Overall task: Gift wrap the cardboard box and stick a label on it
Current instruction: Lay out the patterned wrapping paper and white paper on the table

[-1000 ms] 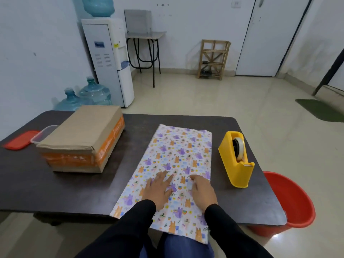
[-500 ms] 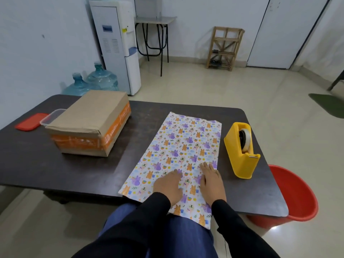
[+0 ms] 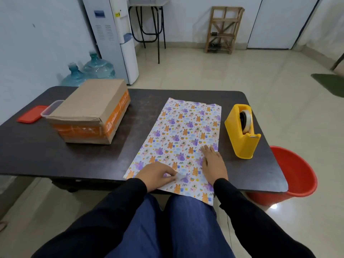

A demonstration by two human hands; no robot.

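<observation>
A folded sheet of patterned wrapping paper [image 3: 182,135] lies flat on the dark table [image 3: 37,155], its near end hanging over the front edge. My left hand [image 3: 155,174] sits on the paper's near left part and pinches a small raised bit of it between thumb and fingers. My right hand [image 3: 213,164] rests flat on the paper's near right side, fingers straight. The cardboard box [image 3: 91,110], brown with orange tape, stands at the table's left, apart from both hands.
A yellow tape dispenser [image 3: 242,131] stands right of the paper. A clear container [image 3: 50,109] and its red lid [image 3: 30,116] lie behind the box. A red bucket [image 3: 294,175] stands on the floor at the right. Water bottles [image 3: 89,71] and a dispenser [image 3: 115,34] stand beyond.
The view has tilted down. My left hand slid back toward the near edge and now pinches the paper. My right hand stays flat on the paper, now ahead of the left.
</observation>
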